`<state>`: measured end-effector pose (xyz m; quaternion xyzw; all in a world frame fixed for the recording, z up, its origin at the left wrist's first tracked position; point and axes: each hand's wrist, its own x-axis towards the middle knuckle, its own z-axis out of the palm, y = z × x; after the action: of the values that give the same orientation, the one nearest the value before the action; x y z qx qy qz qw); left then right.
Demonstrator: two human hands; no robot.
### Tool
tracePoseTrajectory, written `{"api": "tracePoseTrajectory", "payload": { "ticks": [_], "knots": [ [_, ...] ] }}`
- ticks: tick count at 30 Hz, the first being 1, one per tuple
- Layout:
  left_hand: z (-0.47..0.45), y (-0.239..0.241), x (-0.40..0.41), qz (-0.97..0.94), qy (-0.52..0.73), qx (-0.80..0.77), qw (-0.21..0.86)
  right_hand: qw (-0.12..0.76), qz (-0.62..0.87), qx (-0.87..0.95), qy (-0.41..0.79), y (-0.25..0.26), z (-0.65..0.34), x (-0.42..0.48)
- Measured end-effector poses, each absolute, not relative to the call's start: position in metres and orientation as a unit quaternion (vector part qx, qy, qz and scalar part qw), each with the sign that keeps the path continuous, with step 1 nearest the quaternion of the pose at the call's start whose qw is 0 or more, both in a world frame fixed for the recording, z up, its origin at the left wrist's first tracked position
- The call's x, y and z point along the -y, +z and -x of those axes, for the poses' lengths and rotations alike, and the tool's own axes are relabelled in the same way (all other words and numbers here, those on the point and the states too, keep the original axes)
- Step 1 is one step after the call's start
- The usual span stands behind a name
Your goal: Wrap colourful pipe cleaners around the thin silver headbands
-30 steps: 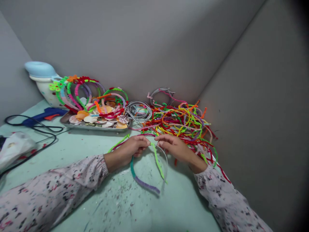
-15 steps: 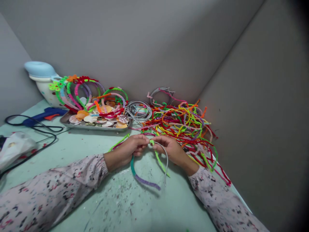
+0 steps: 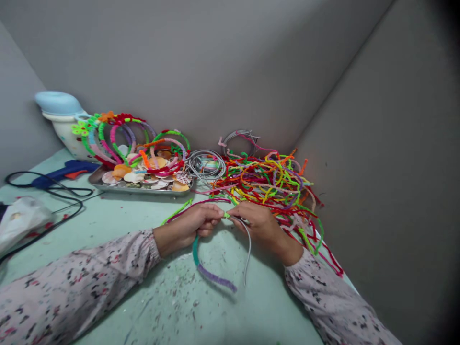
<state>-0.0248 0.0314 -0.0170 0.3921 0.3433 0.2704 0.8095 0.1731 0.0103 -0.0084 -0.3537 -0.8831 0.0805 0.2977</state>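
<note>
- Fingers of your left hand [image 3: 196, 223] are pinching the hoop [image 3: 249, 249] tightly, near the top of its curve.
- Fingers of your right hand [image 3: 257, 225] are pinching narrowly at the green strip [image 3: 226, 215], just beside the left ones; whether they are gripping the hoop also, I cannot tell.
- Between both hands, the hoop is hanging with its ends toward you: on the left side it is wearing a teal and purple wrap [image 3: 196, 251], on the right side its grey core is showing bare.
- Just beyond your left hand, a lime stem [image 3: 177, 212] and a dark red stem [image 3: 212, 201] are lying on the mint table [image 3: 172, 306].
- Behind your right hand, a tangled pile of fuzzy stems [image 3: 269, 184] is spreading in many colours.
- Between this pile and the metal tray [image 3: 151, 191], some grey rings [image 3: 190, 165] are resting.
- Inside the tray, shells [image 3: 133, 177] are lying, and coloured headbands [image 3: 115, 139] are standing over them.
- Farther left, a blue glue gun [image 3: 50, 178] is lying near a black cord [image 3: 77, 203].
</note>
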Motion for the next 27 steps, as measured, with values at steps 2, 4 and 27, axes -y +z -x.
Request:
{"api": "tracePoseTrajectory", "payload": {
  "ticks": [2, 4, 27],
  "knots": [
    [0.025, -0.016, -0.031, -0.390, 0.260, -0.339, 0.815, 0.263, 0.344, 0.901, 0.035, -0.005, -0.175, -0.009],
    [0.025, -0.017, -0.032, -0.390, 0.252, -0.336, 0.820, 0.233, 0.339, 0.911, -0.008, -0.002, -0.177, -0.008],
    [0.025, -0.017, -0.032, -0.401, 0.325, -0.321, 0.794, 0.323, 0.448, 0.834, -0.014, 0.006, -0.179, -0.011]
  ]
}}
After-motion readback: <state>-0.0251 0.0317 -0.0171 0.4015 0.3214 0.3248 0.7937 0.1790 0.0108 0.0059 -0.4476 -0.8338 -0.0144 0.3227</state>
